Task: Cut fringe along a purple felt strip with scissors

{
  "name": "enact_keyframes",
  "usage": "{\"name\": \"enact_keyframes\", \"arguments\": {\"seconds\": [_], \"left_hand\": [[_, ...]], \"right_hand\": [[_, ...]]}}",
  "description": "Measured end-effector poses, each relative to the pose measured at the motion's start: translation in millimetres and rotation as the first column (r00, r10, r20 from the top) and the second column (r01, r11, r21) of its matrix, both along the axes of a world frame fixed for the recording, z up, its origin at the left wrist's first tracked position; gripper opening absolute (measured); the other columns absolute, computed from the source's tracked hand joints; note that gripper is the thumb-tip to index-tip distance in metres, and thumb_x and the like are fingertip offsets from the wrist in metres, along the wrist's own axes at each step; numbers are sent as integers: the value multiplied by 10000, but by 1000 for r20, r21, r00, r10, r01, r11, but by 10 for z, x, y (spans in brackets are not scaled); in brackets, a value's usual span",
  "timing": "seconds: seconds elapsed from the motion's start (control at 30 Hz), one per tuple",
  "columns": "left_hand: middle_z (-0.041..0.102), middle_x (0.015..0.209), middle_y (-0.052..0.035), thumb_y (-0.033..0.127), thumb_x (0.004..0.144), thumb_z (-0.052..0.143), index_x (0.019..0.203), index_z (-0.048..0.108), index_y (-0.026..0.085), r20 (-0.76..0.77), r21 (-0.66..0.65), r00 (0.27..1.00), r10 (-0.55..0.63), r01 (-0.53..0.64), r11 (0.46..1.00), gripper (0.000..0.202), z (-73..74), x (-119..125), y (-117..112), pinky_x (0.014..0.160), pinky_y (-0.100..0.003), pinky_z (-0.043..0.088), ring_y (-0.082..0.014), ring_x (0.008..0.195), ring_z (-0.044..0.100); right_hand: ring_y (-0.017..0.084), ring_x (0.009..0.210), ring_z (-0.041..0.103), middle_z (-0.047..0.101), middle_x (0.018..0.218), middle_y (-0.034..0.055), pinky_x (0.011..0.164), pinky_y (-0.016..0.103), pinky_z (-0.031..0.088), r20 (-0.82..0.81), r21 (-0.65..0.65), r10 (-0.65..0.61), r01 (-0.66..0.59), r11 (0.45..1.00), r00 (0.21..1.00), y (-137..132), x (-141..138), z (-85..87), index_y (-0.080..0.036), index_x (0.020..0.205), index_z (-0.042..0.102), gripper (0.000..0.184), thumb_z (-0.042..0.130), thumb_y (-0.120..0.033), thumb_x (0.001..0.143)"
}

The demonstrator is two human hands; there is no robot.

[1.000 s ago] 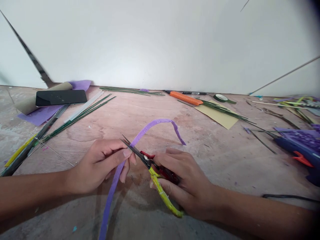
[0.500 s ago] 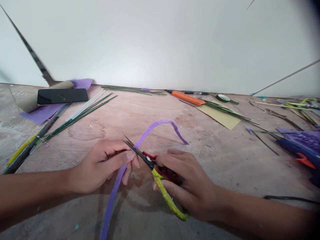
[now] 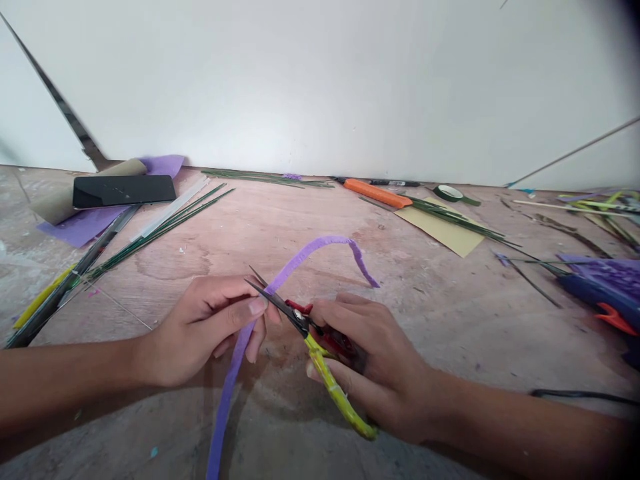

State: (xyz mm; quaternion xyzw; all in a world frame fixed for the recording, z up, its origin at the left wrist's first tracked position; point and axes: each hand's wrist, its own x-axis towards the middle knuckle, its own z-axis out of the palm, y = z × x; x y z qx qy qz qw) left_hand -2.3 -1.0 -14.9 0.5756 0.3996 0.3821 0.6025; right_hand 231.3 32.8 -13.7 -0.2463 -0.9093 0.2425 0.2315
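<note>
A long, narrow purple paper strip (image 3: 305, 252) is pinched between the thumb and fingers of my left hand (image 3: 210, 327). Its upper part arches to the right; the lower part hangs past the bottom edge of the view. My right hand (image 3: 370, 360) grips a pair of scissors (image 3: 320, 357), one handle wrapped in yellow, the other red. The slightly parted blades lie across the strip, just above my left thumb tip. Part of the red handle is hidden by my right fingers.
At the left lie a phone (image 3: 125, 191), a cardboard tube (image 3: 50, 202) and green wires (image 3: 170, 227). An orange cutter (image 3: 377, 193), yellow paper (image 3: 445, 230) and green tape (image 3: 449, 193) sit near the white wall. A blue glue gun (image 3: 583, 293) rests at the right.
Both hands hold almost the same pose. The strip's arched part has shifted very slightly, and its hanging end has swung a little to the right.
</note>
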Motion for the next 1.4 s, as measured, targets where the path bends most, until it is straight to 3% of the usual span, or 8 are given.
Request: {"name": "enact_keyframes", "arguments": {"seconds": [0.37, 0.53, 0.87, 1.1, 1.4], "left_hand": [[627, 566, -5, 387, 965, 516, 836, 652, 130, -23, -23, 1000, 13, -14, 1000, 318, 19, 11, 10, 373, -149, 266, -50, 407, 391], [633, 572, 0, 363, 969, 524, 836, 664, 132, -7, -11, 999, -34, 34, 999, 301, -4, 1, 11, 381, -136, 265, -39, 421, 417], [640, 579, -4, 395, 964, 524, 864, 659, 138, 7, -70, 999, -45, 45, 997, 308, 12, -3, 16, 389, -147, 275, -44, 419, 379], [640, 577, -5, 394, 977, 496, 851, 634, 134, 11, -19, 999, 38, -38, 999, 320, 2, 7, 1, 371, -152, 262, -47, 402, 386], [636, 567, 3, 373, 971, 513, 825, 654, 138, -8, -16, 1000, 8, -8, 1000, 310, 22, 19, 1, 386, -134, 283, -41, 415, 400]], "right_hand": [[140, 581, 427, 532, 644, -8, 594, 283, 280, -1, -23, 26, -26, 999, 1000, -1, 22, 10, -187, 752, 510, 297, 450, -362, 983], [134, 579, 409, 495, 635, -23, 586, 271, 283, -8, 10, 13, -13, 1000, 1000, -1, 26, 1, -189, 775, 480, 227, 502, -338, 945], [142, 589, 423, 514, 647, -19, 605, 282, 266, -14, -52, 33, -33, 998, 999, 16, 13, -13, -191, 764, 493, 257, 470, -340, 973], [129, 579, 389, 458, 637, -38, 581, 271, 248, -5, -28, 9, -9, 1000, 1000, -2, 17, -17, -194, 765, 431, 211, 529, -300, 919], [138, 595, 403, 488, 643, -27, 592, 278, 255, 26, -43, -1, 2, 999, 1000, 3, -1, 5, -194, 746, 451, 201, 532, -281, 909]]}}
